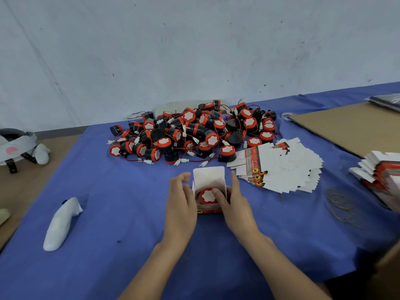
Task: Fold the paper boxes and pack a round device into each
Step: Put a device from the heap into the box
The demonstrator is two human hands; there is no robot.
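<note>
blue cloth covered the tabletop (108,213), which ran back to a scuffed pale wall (194,50). the paper box (208,210) stood upright near the front middle, top flap raised at its 12 o'clock side, so the mouth lay open toward the person. one round device (205,197) already sat inside it, red rim and white face up.

the left hand (180,204) rested against the box's 9 o'clock wall, its fingers (183,177) nearly straight and loosely spread, gripping nothing; it probably braced the thin card so the box would not slide or buckle. the right hand (236,204) lay at the 3 o'clock wall, thumb down on the device's white face and index finger straight along the outside. that looked like a push to seat the device, not a grasp. its remaining fingers were hidden behind the hand.

the pile of devices (194,131), wires tangled, lay at 12 o'clock from the box, within an easy reach. the fanned flat blanks (281,169) lay at 2 o'clock, likely spread so single sheets could be peeled off. a second stack of blanks (381,172) sat at 3 o'clock by the edge, rubber bands (342,204) between it and the box.

closing the top flap seemed the step left for this box.
</note>
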